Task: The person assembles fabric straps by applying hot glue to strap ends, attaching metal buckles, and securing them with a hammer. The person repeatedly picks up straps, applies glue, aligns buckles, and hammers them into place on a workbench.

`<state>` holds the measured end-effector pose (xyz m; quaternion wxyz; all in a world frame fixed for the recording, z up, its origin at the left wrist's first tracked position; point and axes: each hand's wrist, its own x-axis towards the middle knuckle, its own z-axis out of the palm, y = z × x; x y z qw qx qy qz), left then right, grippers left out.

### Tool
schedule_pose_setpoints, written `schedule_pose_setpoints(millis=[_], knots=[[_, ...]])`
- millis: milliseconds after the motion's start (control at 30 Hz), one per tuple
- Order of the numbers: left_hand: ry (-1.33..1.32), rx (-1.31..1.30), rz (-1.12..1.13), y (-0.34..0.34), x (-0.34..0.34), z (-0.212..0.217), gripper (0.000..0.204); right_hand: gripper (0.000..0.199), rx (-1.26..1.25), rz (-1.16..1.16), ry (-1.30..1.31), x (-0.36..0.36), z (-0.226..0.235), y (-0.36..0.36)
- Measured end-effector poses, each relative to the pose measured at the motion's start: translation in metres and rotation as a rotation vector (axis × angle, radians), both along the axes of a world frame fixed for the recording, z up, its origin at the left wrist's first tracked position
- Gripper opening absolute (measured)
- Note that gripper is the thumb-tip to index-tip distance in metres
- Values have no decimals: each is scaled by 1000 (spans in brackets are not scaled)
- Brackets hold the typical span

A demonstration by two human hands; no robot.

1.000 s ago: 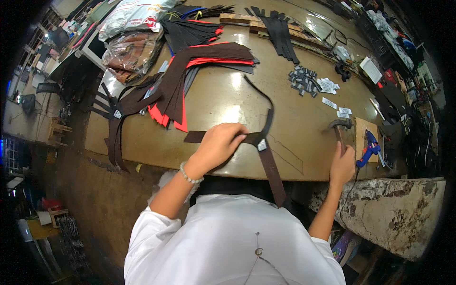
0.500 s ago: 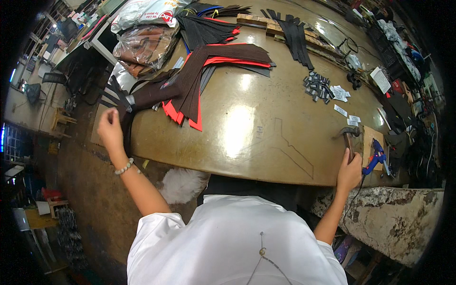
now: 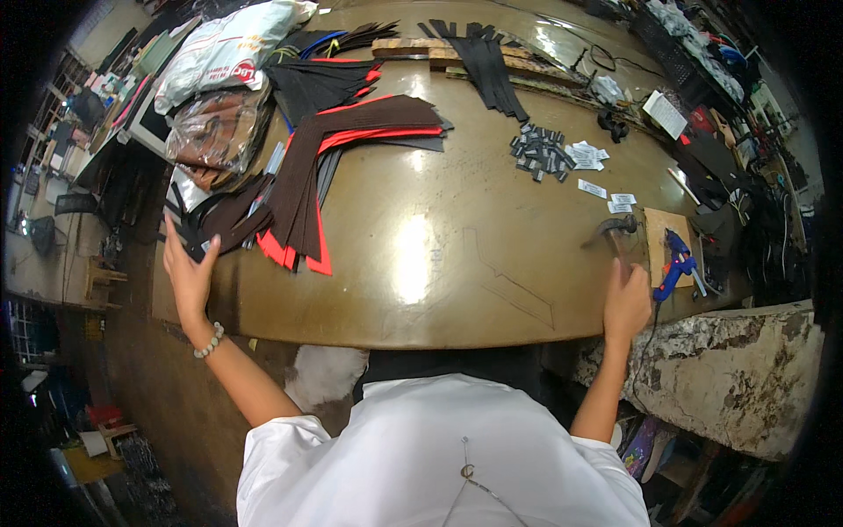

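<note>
At the counter (image 3: 439, 263)'s left edge the left hand (image 3: 187, 279), fingers spread and holding nothing, touches the ends of the dark brown-and-red straps (image 3: 303, 189) fanned there, while at the counter's right edge the right hand (image 3: 626, 303) grips a hammer (image 3: 612, 233).

Hammer (image 3: 615, 235) held upright at table's right edge, brown and red strips (image 3: 299, 206) fanned left

White short-sleeved shirt (image 3: 439, 457), pale beaded bracelet (image 3: 209, 340) on left wrist.
</note>
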<state>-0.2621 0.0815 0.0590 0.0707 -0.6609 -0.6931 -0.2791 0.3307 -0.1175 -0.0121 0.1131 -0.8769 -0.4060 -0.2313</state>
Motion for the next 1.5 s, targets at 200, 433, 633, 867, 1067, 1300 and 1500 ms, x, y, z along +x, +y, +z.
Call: schedule_pose_setpoints(millis=[200,433,633,867,1067,1300,1500], knots=[[-587,31,-747,76,233,16,25,42,11,-43,71,-1,0,4],[-232,-149,-654,188,430,-57,39,41,62,-32,124,-4,7,1],[-243,-155,-630,216,430,-74,30,38,102,4,128,-3,5,-1],[-872,-442,-842,140,337,-14,29,34,42,55,-7,-8,20,10],[-1200,-780,-621,-17,259,-20,26,37,237,604,1000,-89,26,47],[-860,-476,-629,-122,242,-36,12,24,-470,895,2582,-131,8,155],[-388,-344,-663,-153,225,-43,11,20,-133,873,2156,-82,33,242]])
